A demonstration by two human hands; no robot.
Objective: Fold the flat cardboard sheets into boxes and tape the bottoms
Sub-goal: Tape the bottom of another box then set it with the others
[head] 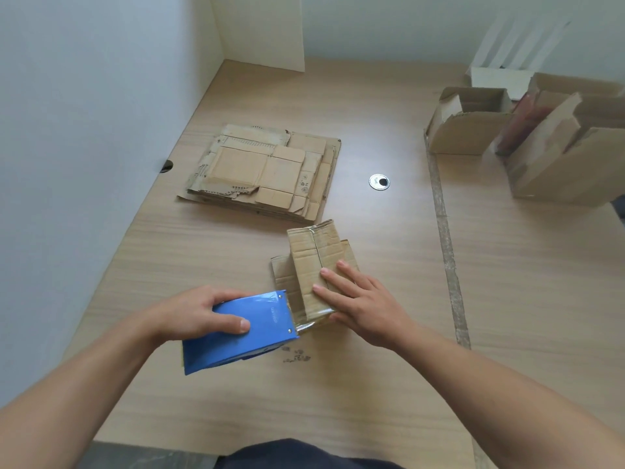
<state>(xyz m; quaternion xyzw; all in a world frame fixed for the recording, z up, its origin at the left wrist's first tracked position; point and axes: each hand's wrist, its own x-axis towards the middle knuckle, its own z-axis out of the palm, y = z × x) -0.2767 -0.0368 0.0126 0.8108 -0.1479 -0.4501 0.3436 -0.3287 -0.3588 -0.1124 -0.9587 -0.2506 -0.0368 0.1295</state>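
Note:
A small folded cardboard box [313, 258] lies bottom-up on the wooden table [236, 384], its flaps closed along a centre seam. My right hand [355, 299] presses flat on the near end of that bottom with straight fingers. My left hand [199, 314] grips a blue tape dispenser [243, 330], whose front edge sits against the box's near end. A strip of clear tape [309, 316] runs from the dispenser onto the box. A stack of flat cardboard sheets [263, 170] lies farther back on the table.
Several folded open boxes [470, 123] stand at the back right, with a white carton [497, 79] behind them. A round metal cable grommet [379, 182] sits mid-table. A strip of old tape [446, 245] runs along the table seam. White walls close the left and back.

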